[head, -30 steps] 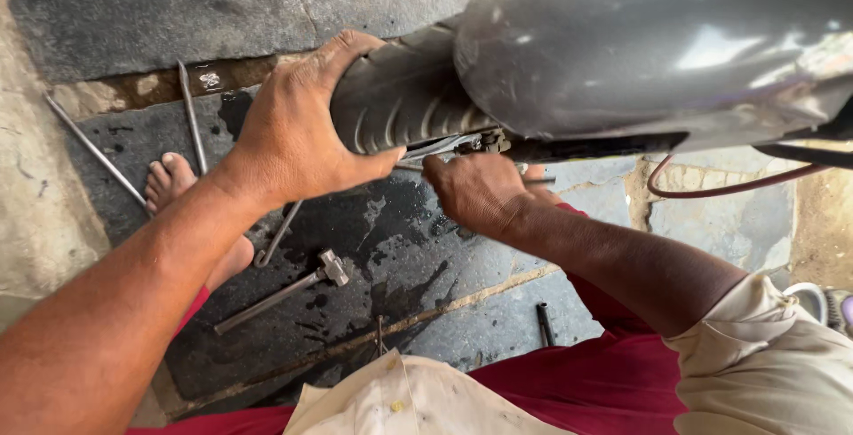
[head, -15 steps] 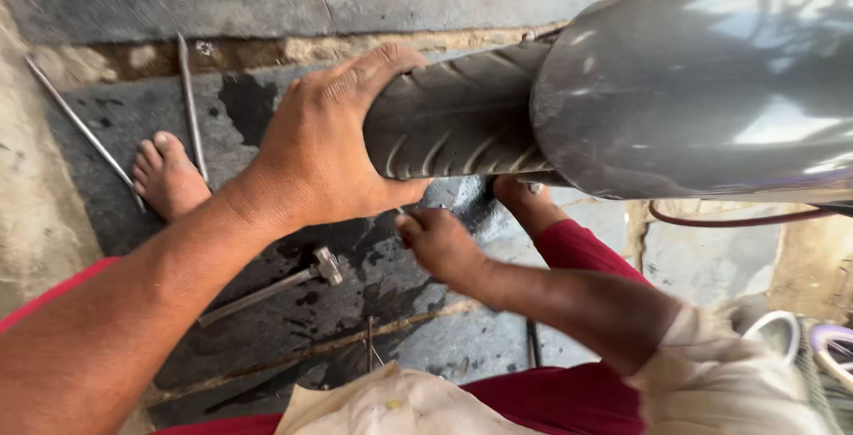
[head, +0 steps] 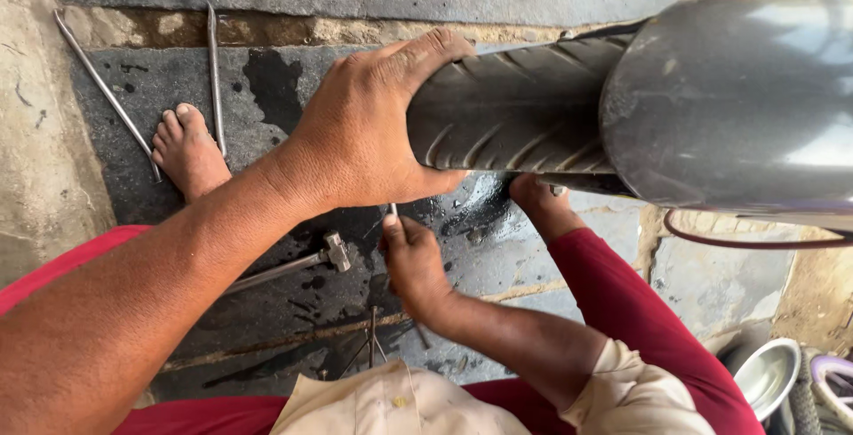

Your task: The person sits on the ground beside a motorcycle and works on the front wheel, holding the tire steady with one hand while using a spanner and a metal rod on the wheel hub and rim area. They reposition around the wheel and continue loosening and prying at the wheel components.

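The black treaded tyre (head: 515,115) juts in from the right under a glossy grey mudguard (head: 737,97), raised above the ground; the left hand (head: 369,137) lies over its rounded end, palm on the tread and fingers curled over the top, pressed onto the rubber; below it the right hand (head: 413,266) is closed around a thin metal tool (head: 392,211) whose tip pokes up just under the tyre, fingers pinched together on the shaft; just beside that hand on the ground lies a steel wrench with a socket head (head: 298,264), and near the person's lap a few small thin metal pieces (head: 371,346); the floor (head: 267,88) is dark grey stone slab, stained with oil and wet patches, with a paler worn strip along the joints; two long steel rods (head: 213,71) lie at the upper left, either side of a bare left foot (head: 185,151); a bare right foot (head: 538,199) rests below the tyre, on a red-trousered leg (head: 640,311); a metal bowl (head: 766,377) sits at the lower right, by a stone edge
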Available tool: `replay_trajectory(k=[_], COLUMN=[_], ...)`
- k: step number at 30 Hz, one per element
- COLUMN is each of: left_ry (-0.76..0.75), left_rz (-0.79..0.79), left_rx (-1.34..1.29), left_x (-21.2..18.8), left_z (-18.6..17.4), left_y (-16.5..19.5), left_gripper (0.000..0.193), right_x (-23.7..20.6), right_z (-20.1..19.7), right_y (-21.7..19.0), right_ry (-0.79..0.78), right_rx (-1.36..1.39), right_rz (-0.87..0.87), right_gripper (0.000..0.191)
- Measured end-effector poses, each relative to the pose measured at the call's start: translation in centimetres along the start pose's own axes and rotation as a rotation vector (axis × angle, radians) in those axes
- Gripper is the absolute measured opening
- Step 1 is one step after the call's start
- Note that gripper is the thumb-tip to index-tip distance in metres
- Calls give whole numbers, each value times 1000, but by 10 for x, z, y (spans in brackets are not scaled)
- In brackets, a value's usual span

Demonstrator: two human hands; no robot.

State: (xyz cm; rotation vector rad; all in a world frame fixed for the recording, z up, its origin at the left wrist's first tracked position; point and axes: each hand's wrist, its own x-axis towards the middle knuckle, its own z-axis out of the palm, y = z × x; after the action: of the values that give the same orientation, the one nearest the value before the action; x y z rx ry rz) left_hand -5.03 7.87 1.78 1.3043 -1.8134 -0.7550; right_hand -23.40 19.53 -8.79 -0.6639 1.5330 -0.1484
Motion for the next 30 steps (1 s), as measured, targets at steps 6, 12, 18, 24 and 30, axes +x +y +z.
replay_trajectory(k=[6, 12, 18, 24, 30], left_ry=[3, 96, 57, 9, 28], left_rz=[-36, 56, 64, 24, 11], left_rx=[-6, 41, 118, 165, 170], left_x=[-1, -4, -1, 6, -5], left_z=[5, 15, 15, 6, 12], left_y=[-1, -1, -10, -10, -15], left_gripper=[77, 91, 99, 103, 96], right_x=[7, 18, 75, 100, 128], right_z=[24, 101, 169, 117, 40], right_y=[19, 34, 38, 42, 47], right_ry=[2, -23, 119, 302, 306], right_rx=[210, 657, 684, 213, -293], right_rz=[-12, -149, -730, -902, -787], right_gripper=[42, 34, 24, 31, 23])
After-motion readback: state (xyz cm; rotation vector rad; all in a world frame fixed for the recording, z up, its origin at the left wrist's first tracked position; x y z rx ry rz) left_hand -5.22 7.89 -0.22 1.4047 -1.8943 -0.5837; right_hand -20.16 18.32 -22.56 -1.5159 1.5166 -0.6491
